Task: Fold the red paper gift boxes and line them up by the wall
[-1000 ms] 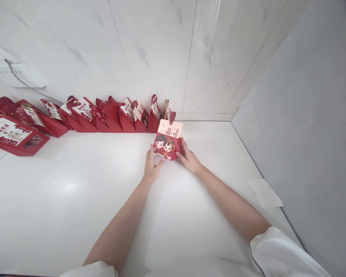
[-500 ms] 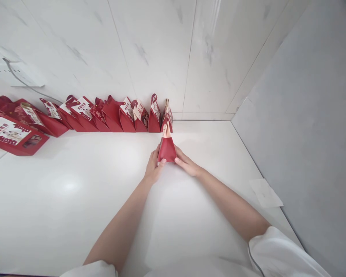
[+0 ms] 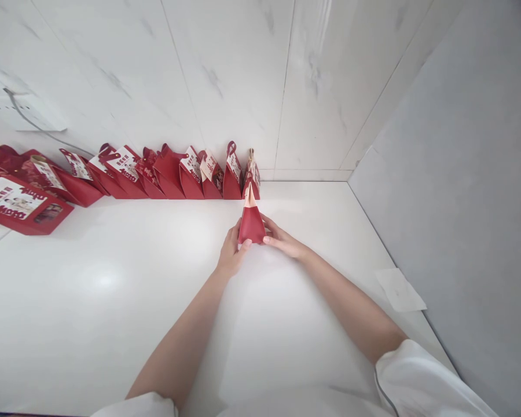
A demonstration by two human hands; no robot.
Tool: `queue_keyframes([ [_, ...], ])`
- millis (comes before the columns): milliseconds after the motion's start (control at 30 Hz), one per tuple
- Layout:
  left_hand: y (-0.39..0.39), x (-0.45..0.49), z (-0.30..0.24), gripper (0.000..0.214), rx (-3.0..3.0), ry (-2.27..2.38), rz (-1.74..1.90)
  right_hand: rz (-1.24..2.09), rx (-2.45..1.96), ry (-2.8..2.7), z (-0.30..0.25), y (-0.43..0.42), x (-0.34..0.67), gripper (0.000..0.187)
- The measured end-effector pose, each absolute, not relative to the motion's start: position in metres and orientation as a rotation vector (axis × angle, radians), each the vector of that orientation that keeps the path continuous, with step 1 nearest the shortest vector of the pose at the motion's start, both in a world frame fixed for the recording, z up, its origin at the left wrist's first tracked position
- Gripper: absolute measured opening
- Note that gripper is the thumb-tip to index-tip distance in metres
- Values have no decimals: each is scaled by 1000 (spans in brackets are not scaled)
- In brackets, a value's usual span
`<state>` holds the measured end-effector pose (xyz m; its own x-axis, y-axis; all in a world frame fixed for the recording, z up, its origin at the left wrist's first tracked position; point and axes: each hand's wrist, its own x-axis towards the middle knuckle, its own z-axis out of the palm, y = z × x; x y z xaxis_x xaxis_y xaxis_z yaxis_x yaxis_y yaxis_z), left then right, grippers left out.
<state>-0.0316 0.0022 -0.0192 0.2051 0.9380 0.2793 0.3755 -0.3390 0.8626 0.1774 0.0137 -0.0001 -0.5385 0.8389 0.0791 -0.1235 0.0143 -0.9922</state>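
A red gift box (image 3: 252, 226) with a pale, pointed top stands upright on the white tabletop (image 3: 178, 301), its narrow end toward me. My left hand (image 3: 233, 249) holds its left side, thumb at the near bottom corner. On the right side, my right hand (image 3: 283, 238) grips the same box, thumb by the other near corner and fingers reaching along the side. Just behind it, partly hidden, is another gift box (image 3: 254, 168) at the right end of a row against the wall.
Several red gift boxes (image 3: 191, 174) with white printed labels line the wall to the left. A larger-looking labelled box (image 3: 30, 205) sits forward at far left. A grey cable (image 3: 39, 124) runs from a wall socket. A white paper sheet (image 3: 400, 289) lies by the right-hand panel.
My right hand has loosened slightly, its fingers shifting a little away from the box's right side. The held box has barely moved.
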Motion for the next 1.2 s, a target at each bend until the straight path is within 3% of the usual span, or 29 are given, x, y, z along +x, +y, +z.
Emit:
queue_keyframes([
  [300, 2, -31, -19, 69, 1845, 1225, 1096, 1554, -689, -1565, -1, 12, 175, 72],
  [1200, 2, -31, -17, 71, 1887, 1269, 1060, 1533, -694, -1545, -7, 14, 174, 68],
])
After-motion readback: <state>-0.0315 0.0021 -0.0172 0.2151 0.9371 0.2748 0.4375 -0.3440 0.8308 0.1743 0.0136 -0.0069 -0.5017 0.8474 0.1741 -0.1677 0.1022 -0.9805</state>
